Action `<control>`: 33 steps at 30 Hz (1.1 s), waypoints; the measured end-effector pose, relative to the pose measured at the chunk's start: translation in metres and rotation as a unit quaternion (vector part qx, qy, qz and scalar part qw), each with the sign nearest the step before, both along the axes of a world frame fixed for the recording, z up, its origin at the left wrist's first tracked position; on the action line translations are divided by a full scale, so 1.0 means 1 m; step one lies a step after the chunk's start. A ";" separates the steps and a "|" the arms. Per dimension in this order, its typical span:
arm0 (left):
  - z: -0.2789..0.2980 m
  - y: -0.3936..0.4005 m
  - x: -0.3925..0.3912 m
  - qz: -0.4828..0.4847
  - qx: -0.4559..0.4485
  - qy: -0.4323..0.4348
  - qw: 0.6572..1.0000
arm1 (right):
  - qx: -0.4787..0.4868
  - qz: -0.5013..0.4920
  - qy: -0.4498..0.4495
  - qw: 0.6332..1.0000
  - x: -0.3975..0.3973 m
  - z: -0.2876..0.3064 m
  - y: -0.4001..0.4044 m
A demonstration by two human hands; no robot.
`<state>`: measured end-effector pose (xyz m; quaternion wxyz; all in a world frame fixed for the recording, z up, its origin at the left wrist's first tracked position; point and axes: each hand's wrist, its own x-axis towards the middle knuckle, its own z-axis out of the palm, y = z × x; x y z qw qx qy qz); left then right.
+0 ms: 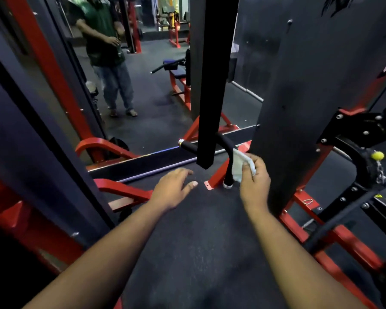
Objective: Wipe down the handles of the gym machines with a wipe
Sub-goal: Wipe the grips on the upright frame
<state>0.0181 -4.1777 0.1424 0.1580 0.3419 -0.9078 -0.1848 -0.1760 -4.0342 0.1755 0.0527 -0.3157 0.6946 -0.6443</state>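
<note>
A black curved handle with chrome end caps hangs at the bottom of a black vertical bar in the middle of the head view. My right hand grips a white wipe and holds it against the handle's right, downward branch. The handle's other branch points left and is bare. My left hand hovers left of the handle with relaxed, spread fingers, holding nothing.
A black upright panel stands right of my right hand. Red machine frames flank the dark rubber floor. A mirror wall ahead reflects a standing person. A black pulley bracket with a yellow knob is at right.
</note>
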 end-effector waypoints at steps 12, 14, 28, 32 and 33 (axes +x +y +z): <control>-0.009 -0.163 -0.102 -0.175 -0.119 -0.187 0.959 | 0.242 -0.082 0.335 0.907 -0.013 -0.004 -0.119; -0.012 -0.185 -0.117 -0.241 -0.105 -0.177 0.948 | 0.289 -0.130 0.338 0.886 -0.009 -0.001 -0.127; 0.004 -0.214 -0.158 -0.368 0.001 -0.233 0.900 | 0.239 -0.258 0.336 0.874 0.016 -0.020 -0.148; 0.003 -0.216 -0.157 -0.363 -0.019 -0.245 0.899 | 0.382 -0.209 0.233 0.869 -0.012 0.032 -0.160; 0.002 -0.217 -0.157 -0.363 -0.018 -0.246 0.899 | 0.412 -0.183 0.210 0.867 -0.019 0.036 -0.162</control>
